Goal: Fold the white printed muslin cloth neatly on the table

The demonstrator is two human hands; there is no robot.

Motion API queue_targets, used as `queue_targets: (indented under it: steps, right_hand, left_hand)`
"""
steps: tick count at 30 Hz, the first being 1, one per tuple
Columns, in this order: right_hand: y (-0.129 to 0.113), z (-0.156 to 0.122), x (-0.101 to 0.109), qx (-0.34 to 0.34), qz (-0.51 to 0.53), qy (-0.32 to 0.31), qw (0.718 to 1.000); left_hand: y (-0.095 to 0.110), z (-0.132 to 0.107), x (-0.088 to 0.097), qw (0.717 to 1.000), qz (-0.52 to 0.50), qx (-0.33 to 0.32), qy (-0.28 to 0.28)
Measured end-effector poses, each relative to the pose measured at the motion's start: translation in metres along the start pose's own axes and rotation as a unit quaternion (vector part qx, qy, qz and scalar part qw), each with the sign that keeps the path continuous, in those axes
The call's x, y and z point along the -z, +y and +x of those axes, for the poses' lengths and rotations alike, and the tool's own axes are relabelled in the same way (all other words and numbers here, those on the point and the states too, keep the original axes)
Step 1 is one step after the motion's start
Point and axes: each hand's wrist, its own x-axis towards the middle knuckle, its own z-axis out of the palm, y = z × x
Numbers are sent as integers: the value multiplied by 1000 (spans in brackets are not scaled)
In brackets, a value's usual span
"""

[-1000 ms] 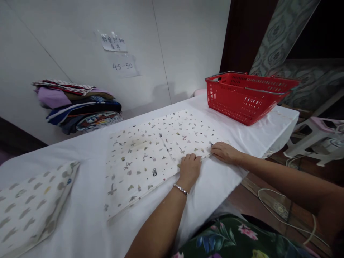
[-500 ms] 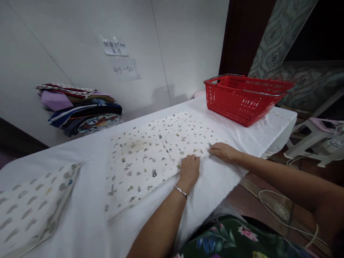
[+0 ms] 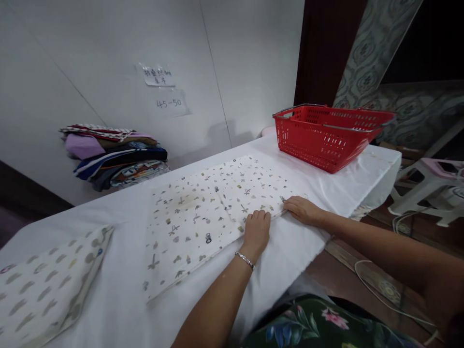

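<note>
A white cloth [image 3: 203,217] printed with small grey and tan motifs lies folded in a flat rectangle on the table. My left hand [image 3: 256,231], with a silver bracelet at the wrist, is at the middle of its near edge, fingers bent together over the fabric and thumb hidden. To the right, my right hand [image 3: 302,210] has its fingers closed on the cloth's near right corner. Another folded cloth [image 3: 39,285], white with grey dashes, sits at the table's left end, apart from both hands.
A red basket [image 3: 326,145] stands at the table's [image 3: 126,270] far right. Folded fabrics [image 3: 116,154] are stacked behind the left side, near the wall with its paper signs [image 3: 168,102]. A plastic stool [image 3: 427,181] and a cable [image 3: 384,297] are on the floor to the right.
The view has tilted slightly, so the scene sits a little lower. Both hands remain at the same places on the cloth's near edge, and the cloth looks unchanged.
</note>
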Motion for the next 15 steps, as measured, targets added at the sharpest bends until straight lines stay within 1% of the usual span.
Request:
queue_targets:
  steps: [3, 6, 8, 10, 12, 13, 14, 15]
  right_hand:
    - [-2, 1, -1, -9, 10, 10, 1000]
    - [-5, 1, -1, -27, 32, 14, 999]
    - [-5, -1, 1, -39, 61, 6, 997]
    - [0, -6, 7, -74, 96, 5, 993]
    - [12, -13, 16, -131, 113, 27, 985]
    - [19, -16, 21, -188, 113, 37, 975]
    - [27, -20, 26, -259, 110, 38, 959]
    - [35, -23, 30, -331, 105, 28, 937]
  left_hand:
    - [8, 13, -2, 999, 25, -39, 2]
    - [17, 25, -8, 997, 34, -68, 1]
    - [20, 30, -13, 998, 23, -67, 2]
    - [20, 30, -18, 999, 4, -54, 4]
    - [19, 29, -22, 999, -13, -43, 3]
    - [18, 29, -23, 999, -19, -40, 3]
    - [17, 28, -23, 999, -23, -38, 4]
    - [16, 27, -23, 999, -26, -36, 5]
